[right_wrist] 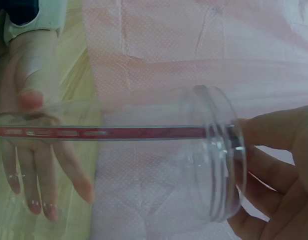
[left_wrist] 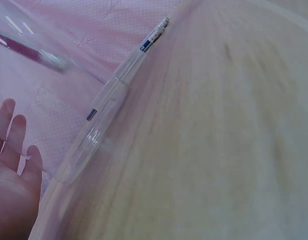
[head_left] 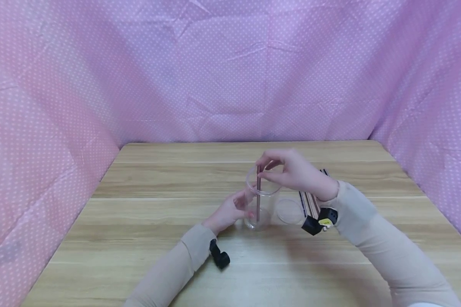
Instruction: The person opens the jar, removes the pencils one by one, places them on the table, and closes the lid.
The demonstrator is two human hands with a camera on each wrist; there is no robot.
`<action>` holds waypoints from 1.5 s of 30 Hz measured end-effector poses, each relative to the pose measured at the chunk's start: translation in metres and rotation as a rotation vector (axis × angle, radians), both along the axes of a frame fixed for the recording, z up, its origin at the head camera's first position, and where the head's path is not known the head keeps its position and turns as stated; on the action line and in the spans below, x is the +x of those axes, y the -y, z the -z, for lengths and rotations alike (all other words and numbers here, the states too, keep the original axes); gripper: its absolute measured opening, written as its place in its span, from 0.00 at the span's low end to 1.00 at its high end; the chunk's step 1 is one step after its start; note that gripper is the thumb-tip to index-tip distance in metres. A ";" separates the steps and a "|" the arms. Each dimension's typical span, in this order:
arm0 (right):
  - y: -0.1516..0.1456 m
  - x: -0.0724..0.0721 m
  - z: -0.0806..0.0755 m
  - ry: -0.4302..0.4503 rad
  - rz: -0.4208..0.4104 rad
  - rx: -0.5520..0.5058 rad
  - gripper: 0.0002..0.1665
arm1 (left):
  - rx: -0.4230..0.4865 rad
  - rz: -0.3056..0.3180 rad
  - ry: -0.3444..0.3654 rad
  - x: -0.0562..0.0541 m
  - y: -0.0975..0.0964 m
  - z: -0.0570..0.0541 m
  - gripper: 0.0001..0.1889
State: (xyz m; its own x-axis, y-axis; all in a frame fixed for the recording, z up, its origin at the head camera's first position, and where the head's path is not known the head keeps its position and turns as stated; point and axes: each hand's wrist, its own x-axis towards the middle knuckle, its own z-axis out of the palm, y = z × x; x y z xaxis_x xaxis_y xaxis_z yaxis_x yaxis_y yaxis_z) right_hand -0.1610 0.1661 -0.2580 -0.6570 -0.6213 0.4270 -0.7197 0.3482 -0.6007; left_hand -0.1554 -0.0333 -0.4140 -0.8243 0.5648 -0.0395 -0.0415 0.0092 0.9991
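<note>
r hand: grip pinched on top end of the pen, just above the cup rim, centre of frame.
pen: long axis upright, lower end down in the clear cup, near its base.
l hand: fingers relaxed, apart, against cup's left wall low down; holds nothing.
cup: stands on table, centre.
nearer hand: r, directly over the pen.
rest: clear lid and striped packet right of cup.

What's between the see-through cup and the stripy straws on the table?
In the head view, a clear round lid lies flat between the cup and the straws.
</note>
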 end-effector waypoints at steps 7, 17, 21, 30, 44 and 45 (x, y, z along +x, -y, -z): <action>0.003 0.001 -0.007 0.208 0.071 -0.253 0.15 | 0.014 0.012 -0.011 -0.001 0.002 -0.001 0.39; -0.006 -0.007 -0.028 0.354 0.179 -0.701 0.18 | 0.015 0.015 0.006 -0.003 0.004 -0.001 0.42; -0.026 -0.015 -0.038 0.466 0.178 -0.928 0.15 | 0.008 0.008 -0.008 -0.002 0.004 -0.001 0.42; -0.078 -0.032 -0.036 0.723 0.026 -1.247 0.11 | 0.039 0.021 -0.016 -0.003 0.002 0.000 0.41; -0.172 -0.050 0.043 0.637 0.439 -0.155 0.17 | 0.065 0.032 -0.016 -0.002 0.001 0.000 0.40; -0.179 -0.052 0.049 0.628 0.459 -0.086 0.20 | 0.066 0.035 -0.017 -0.003 0.001 0.000 0.40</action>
State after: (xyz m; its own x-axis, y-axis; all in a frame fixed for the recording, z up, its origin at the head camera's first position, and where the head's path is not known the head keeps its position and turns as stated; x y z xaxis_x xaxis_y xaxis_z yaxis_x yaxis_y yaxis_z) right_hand -0.2130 0.3450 -0.3068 -0.9746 -0.2109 -0.0751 -0.0318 0.4625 -0.8861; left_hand -0.1580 -0.0345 -0.4142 -0.8040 0.5945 0.0128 -0.0249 -0.0550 0.9982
